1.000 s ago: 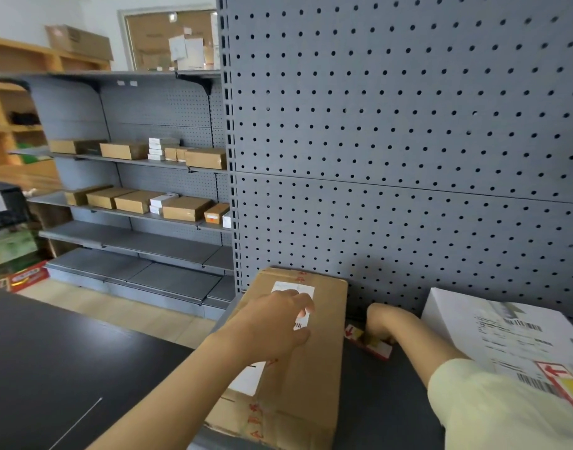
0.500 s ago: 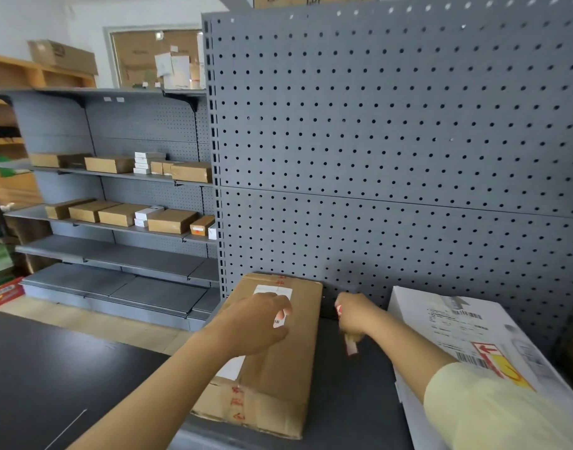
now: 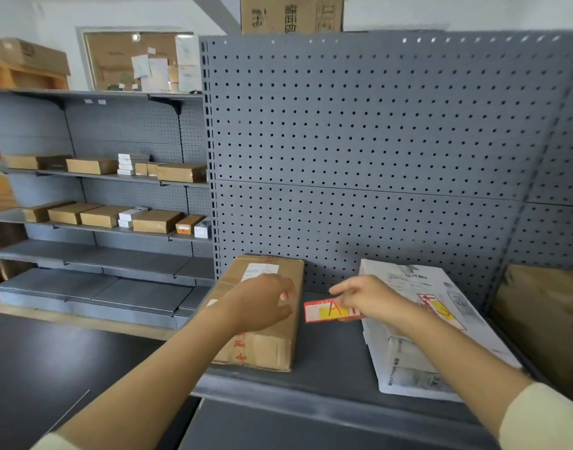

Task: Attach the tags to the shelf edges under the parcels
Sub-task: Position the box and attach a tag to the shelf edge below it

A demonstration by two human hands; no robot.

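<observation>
A brown cardboard parcel point(image 3: 275, 339) lies on the grey shelf point(image 3: 330, 362), and my left hand point(image 3: 262, 303) rests on top of it with fingers curled and nothing held. To its right lies a white plastic parcel point(image 3: 405, 352) with printed labels. My right hand point(image 3: 369, 297) pinches a red-bordered tag point(image 3: 324, 310) with a yellow patch and a red letter, held flat above the shelf between the two parcels. The shelf's front edge point(image 3: 311, 396) runs below both parcels.
A grey pegboard back panel point(image 3: 360, 151) rises behind the shelf. A brown paper parcel point(image 3: 545, 319) sits at the far right. Shelves point(image 3: 93, 177) at the left carry several small boxes. A dark table point(image 3: 35, 368) lies at the lower left.
My right hand has lifted the tag from the back of the shelf and turned it flat, face up, between the parcels. My left hand stays on the brown parcel.
</observation>
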